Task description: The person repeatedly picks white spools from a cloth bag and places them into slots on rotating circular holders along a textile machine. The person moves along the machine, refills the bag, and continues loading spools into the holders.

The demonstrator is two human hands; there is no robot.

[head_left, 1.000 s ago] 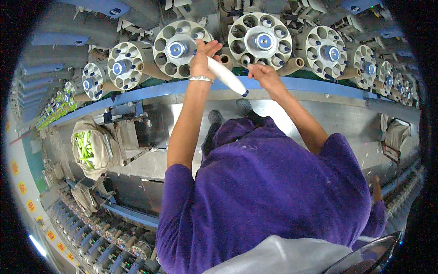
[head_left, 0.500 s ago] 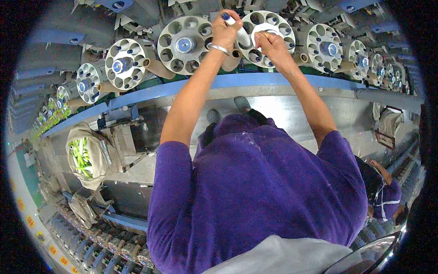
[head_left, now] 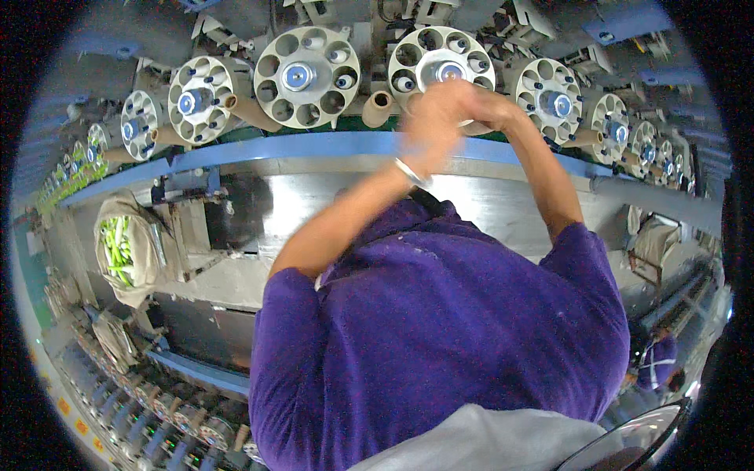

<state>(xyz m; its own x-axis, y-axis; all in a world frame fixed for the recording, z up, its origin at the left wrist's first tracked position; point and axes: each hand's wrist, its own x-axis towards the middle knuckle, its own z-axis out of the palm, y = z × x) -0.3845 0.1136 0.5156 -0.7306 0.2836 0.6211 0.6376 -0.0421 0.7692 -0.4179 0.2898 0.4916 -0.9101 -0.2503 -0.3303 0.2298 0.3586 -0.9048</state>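
Both my hands are together in front of the lower part of a round, white bobbin magazine (head_left: pixel 398 72) with holes around its rim. My left hand (head_left: pixel 432 125), with a bracelet (head_left: pixel 410 171) at the wrist, is smeared by motion, and its fingers cannot be made out. Just right of it and partly overlapped is my right hand (head_left: pixel 481 106), bent at the wrist, its fingers hidden or blurred. Whether either holds anything does not show. A white yarn bobbin (head_left: pixel 404 82) with a dark tip sits in a magazine hole left of the hub.
Another magazine (head_left: pixel 307 107) stands to the left, with a bare brown cone (head_left: pixel 378 109) between the two. A blue rail (head_left: pixel 314 147) runs below. A cloth bag (head_left: pixel 145 267) of green and white tubes is at left. Another person (head_left: pixel 657 361) is at far right.
My left hand, which held a white bobbin with a blue tip, has moved down and right to meet my right hand. That bobbin no longer shows in it. The view has shifted slightly.
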